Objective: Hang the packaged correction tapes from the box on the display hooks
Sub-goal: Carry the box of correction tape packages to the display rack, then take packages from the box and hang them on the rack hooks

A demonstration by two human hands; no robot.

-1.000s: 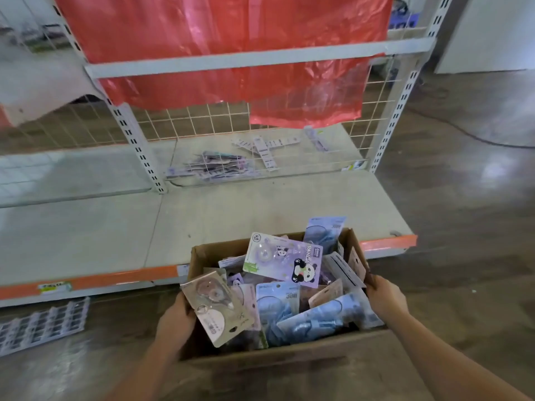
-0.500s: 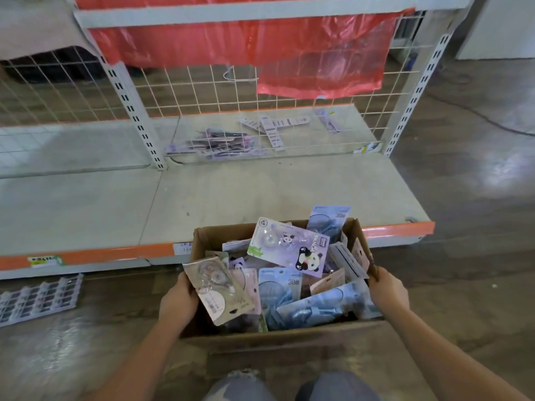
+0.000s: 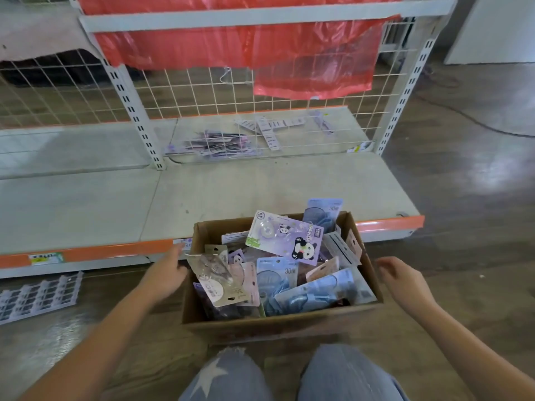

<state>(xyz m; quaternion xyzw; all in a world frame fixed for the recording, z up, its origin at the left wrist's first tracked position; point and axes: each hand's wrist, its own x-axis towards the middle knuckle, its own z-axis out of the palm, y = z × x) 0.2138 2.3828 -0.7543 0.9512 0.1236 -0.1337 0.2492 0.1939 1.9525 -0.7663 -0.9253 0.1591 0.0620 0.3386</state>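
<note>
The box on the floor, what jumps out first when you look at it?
The cardboard box sits on the floor before the shelf, heaped with packaged correction tapes, a purple panda pack on top. Behind it, red plastic sheeting drapes over the wire grid. The left hand and right hand flank the box.

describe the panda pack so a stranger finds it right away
Find the cardboard box on the floor before the shelf. On top of the pile, toward the far edge, lies the panda pack. It alone is a lilac card printed with a large black-and-white panda.
</note>
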